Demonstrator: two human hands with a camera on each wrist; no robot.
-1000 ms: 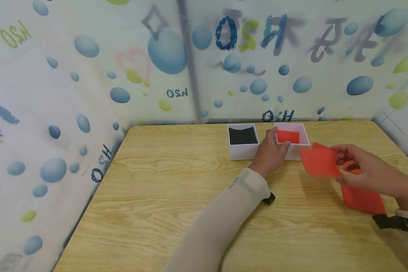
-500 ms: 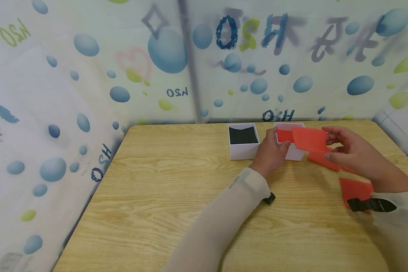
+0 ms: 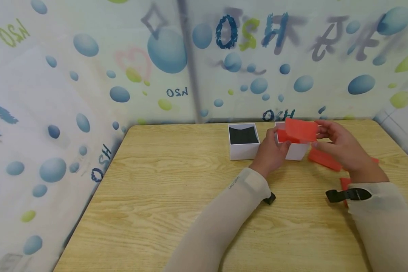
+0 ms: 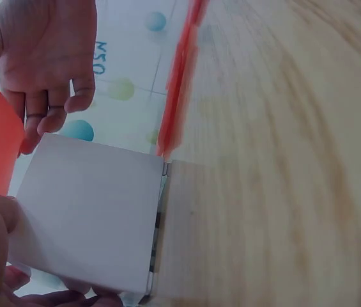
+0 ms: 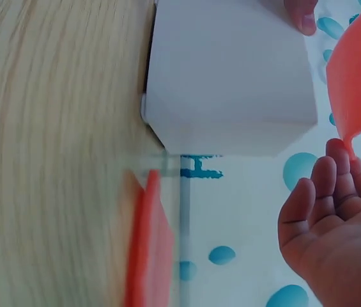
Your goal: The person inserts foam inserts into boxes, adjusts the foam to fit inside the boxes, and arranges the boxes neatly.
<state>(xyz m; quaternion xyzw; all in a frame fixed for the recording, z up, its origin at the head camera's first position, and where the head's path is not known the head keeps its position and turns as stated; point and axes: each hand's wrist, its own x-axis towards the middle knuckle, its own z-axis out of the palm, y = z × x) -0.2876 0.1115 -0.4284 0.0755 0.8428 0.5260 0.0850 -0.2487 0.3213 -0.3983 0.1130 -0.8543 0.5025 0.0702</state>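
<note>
My left hand grips the left side of a white open-topped box, its thumb over the front rim. Inside that box a red piece shows in part. Between the thumb and fingers of my right hand is a thin, folded red cloth, held at its right edge above the box opening. In the right wrist view the red cloth hangs from the fingertips, above the box's rim. The left wrist view shows the box's plain white side and the left fingers beneath and beside it.
Left of the gripped box stands a second white box with folded black cloth in it. More red cloths lie on the wooden table at the right, partly hidden by my right arm. A patterned wall sheet rises behind.
My right hand has carried the red cloth up and left from beside the box to over its opening, uncovering red cloths on the table. My left hand stays on the box.
</note>
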